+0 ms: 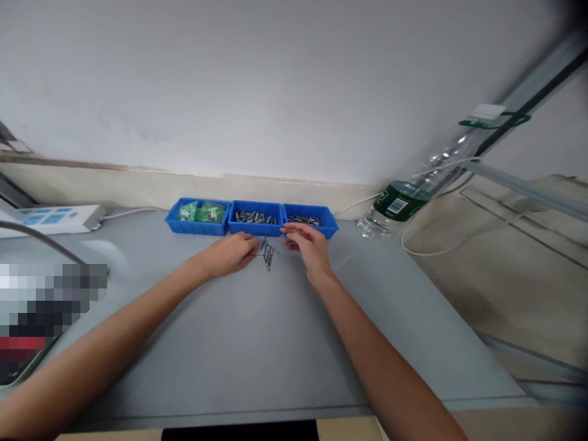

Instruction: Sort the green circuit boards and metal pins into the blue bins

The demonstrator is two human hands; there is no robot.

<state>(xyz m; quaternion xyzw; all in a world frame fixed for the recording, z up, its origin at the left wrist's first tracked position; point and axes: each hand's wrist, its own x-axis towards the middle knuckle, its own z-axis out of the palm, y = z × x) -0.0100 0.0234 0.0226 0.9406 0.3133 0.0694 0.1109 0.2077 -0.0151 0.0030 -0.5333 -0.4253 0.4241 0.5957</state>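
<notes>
My left hand (235,252) rests low over the grey table with its fingers curled closed. Its fingertips are at the left side of a small pile of thin metal pins (268,253); whatever they pinch is too small to make out. To the right of the pile, my right hand (309,245) hovers in front of a blue bin (329,229) of small thin metal parts, fingers bent and apart, with nothing visible in them. A middle blue bin (255,230) holds thicker metal cylinders. In the left blue bin (197,228) lie green-tinted plastic bags of small parts.
A tilted plastic water bottle (399,201) stands at the right, its neck by a metal frame bar. A white power strip (59,219) lies at the far left, near a pixelated device-like shape (41,318). White cables run along the wall (275,92).
</notes>
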